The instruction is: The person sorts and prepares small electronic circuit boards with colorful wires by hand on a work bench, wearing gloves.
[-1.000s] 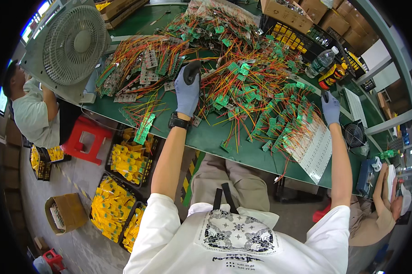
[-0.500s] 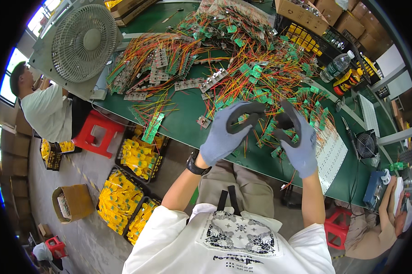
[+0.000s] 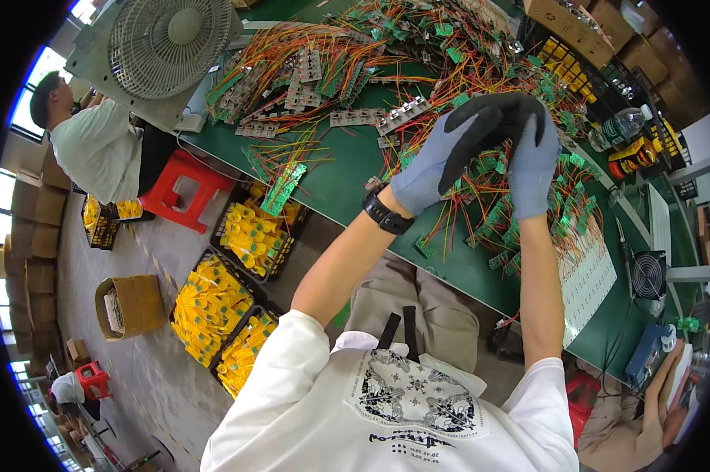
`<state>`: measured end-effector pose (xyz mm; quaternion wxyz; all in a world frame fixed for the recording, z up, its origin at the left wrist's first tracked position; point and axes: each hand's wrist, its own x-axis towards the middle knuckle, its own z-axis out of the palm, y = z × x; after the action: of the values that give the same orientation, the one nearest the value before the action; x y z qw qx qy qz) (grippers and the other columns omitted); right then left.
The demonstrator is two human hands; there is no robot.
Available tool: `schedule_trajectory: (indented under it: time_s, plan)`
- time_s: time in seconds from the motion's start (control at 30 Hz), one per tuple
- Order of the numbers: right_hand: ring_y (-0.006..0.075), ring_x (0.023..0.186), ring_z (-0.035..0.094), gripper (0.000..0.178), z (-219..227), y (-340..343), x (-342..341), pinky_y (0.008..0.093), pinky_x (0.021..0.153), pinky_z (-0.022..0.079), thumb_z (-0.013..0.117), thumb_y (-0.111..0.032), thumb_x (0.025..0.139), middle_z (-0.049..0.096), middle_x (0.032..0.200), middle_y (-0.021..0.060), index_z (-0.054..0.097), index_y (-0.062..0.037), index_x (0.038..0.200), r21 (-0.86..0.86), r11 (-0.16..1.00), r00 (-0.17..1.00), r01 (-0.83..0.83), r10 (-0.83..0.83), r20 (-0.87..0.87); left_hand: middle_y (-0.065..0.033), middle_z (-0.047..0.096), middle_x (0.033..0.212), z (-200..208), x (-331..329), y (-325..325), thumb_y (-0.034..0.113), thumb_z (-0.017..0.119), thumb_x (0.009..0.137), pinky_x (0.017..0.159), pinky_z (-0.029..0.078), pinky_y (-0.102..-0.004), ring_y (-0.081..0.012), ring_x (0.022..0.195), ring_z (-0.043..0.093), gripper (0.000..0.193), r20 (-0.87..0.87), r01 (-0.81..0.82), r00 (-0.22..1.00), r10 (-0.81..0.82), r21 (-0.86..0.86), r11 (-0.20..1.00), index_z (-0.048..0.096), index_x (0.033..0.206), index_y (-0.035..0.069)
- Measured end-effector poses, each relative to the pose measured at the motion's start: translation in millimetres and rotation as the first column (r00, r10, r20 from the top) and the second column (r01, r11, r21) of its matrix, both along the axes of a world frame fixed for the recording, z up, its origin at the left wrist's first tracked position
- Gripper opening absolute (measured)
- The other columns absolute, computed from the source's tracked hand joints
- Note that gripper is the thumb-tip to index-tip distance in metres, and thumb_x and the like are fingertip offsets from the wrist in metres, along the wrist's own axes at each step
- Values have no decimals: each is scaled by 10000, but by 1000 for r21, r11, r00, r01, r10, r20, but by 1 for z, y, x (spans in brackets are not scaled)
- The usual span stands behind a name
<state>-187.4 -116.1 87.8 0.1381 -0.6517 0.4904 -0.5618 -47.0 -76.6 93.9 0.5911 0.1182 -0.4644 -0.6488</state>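
My left hand [image 3: 440, 161] and my right hand [image 3: 533, 169] wear grey work gloves with black-coated palms and fingers. They are raised above the near part of a heap of wired circuit boards [image 3: 492, 208]. Their curved fingers meet and overlap at the top. The left thumb stands apart from its fingers, and boards show through the gap below. No object is visible in either hand, though the overlap hides some fingertips. Small green boards with red and yellow wires lie beneath. A metal strip with switch-like parts [image 3: 403, 116] lies left of the hands.
A fan [image 3: 162, 51] stands at the table's left end. A perforated white board [image 3: 587, 287], a bottle [image 3: 621, 128] and a small black fan [image 3: 648, 275] are at right. Crates of yellow pieces [image 3: 211, 307] stand on the floor. Co-workers sit on both sides.
My hands have moved farther over the table and come together, so that their fingers now overlap. The whole view has shifted slightly.
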Motion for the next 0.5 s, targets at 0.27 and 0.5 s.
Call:
schedule_trajectory:
  time_s: [0.27,0.5]
  plan:
    - [245,611,559,280,8,-3,-16,344,621,447,570,-212,916,634,716,127,631,58,872,185,981,994,60,-43,-96,-75,462,1387,-13,-23,7,408,519,973,1062,361,-358,-155,1246,463,642,-171,208,968,-183,142,968,299,1471,68]
    - [68,626,523,275,28,-7,-49,257,596,421,672,-185,875,651,701,33,681,86,919,117,953,952,280,-260,-162,-110,352,1490,0,-36,38,174,483,987,1092,292,-285,-132,1310,378,585,179,118,977,-113,-13,993,229,1490,18]
